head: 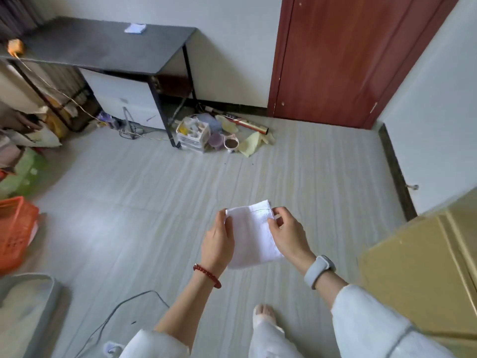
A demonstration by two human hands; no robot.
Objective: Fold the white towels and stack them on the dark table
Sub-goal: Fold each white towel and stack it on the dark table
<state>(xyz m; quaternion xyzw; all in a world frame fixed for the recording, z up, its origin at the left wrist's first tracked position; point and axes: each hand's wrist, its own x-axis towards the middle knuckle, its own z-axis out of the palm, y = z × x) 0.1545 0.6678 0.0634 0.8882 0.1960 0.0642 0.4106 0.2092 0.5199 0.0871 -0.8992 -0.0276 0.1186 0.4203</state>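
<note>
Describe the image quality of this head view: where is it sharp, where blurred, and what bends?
Head view: the hands, left and right, and the towel they hold are fairly sharp; the left edge smears, blurring the orange basket; wide-angle distortion tilts the door and curves the table; soft daylight, faint shadows, a pale sheen on the floor.

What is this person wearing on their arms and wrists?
The left wrist carries a red beaded bracelet; the right wrist has a pale grey smartwatch with a rounded oblong face on a matching band. Both arms wear loose, pale, whitish sleeves, pushed up so the forearms are bare. No rings are visible.
</note>
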